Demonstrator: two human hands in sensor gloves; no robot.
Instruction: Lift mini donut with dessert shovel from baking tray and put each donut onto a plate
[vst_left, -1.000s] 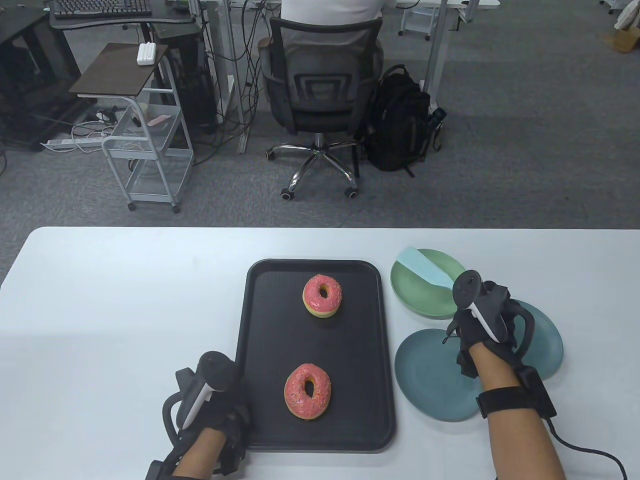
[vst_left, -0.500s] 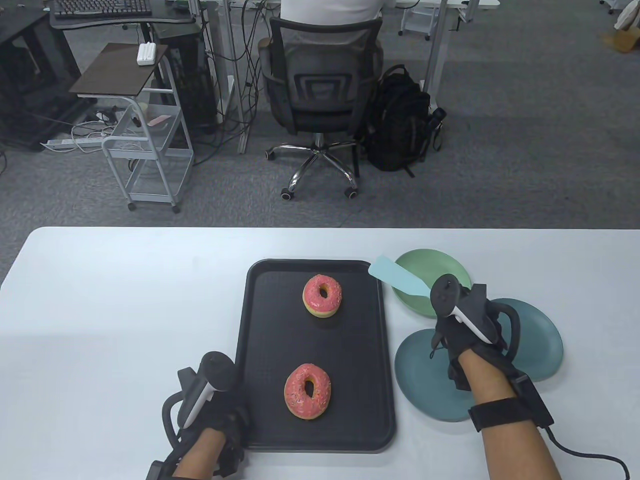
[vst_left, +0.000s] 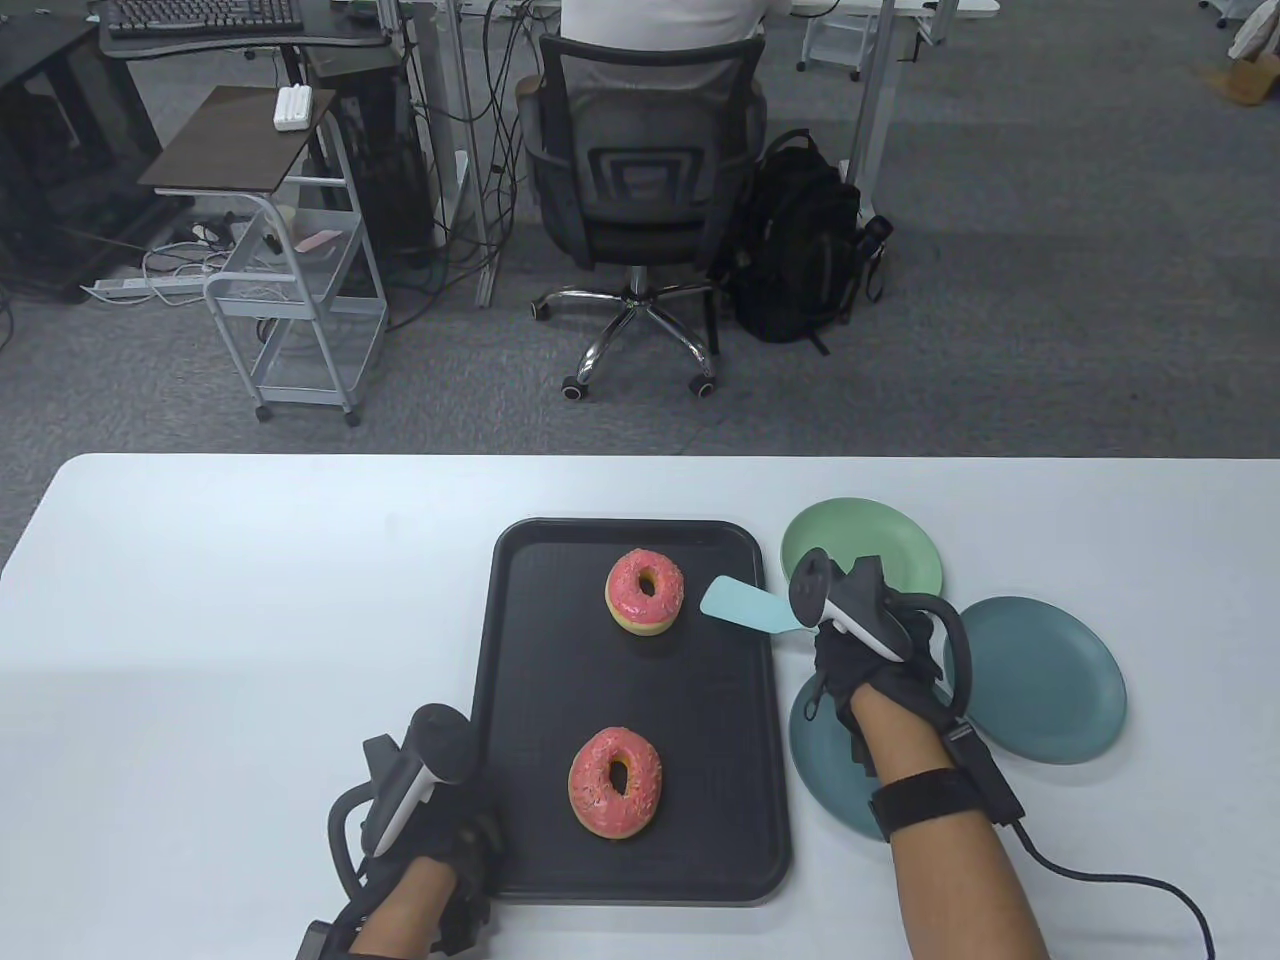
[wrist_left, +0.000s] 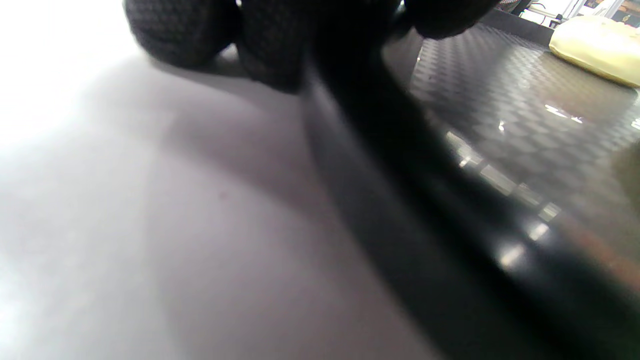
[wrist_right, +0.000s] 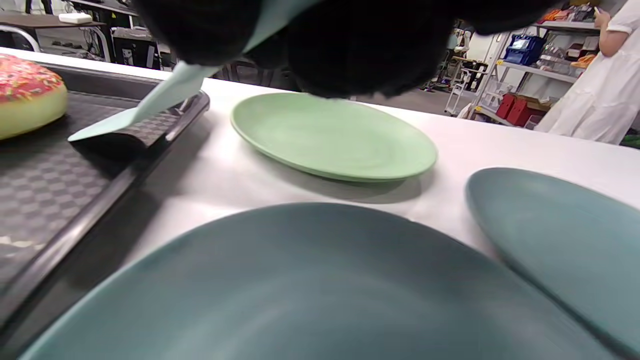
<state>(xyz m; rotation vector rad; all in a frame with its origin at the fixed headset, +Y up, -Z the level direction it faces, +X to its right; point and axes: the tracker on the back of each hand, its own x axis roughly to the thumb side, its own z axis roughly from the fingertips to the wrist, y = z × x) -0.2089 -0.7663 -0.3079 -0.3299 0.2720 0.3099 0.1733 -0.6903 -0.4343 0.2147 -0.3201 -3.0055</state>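
A black baking tray (vst_left: 520, 700) lies at the lower centre of the table view on the white table (vst_left: 250, 600), with two pink-iced donuts on it: the far donut (vst_left: 645, 590) near the tray's upper right and the near donut (vst_left: 615, 782) towards its lower middle. The right hand (vst_left: 865, 660), right of the tray, grips the handle of a pale blue dessert shovel (vst_left: 745, 605), fingers curled round it; the blade reaches left over the tray's right rim and its tip stands just beside the far donut, though whether it touches the donut cannot be told. In the right wrist view the blade (wrist_right: 145, 112) slopes down to the tray floor. Three plates sit right of the tray: a light green plate (vst_left: 900, 545) at the top, a teal plate (vst_left: 1050, 680) further right, and another teal plate (vst_left: 825, 760) partly under the right wrist. The left hand (vst_left: 440, 840) rests at the tray's lower left edge, its fingertips (wrist_left: 185, 30) on the table by the rim; I cannot tell whether it grips the rim.
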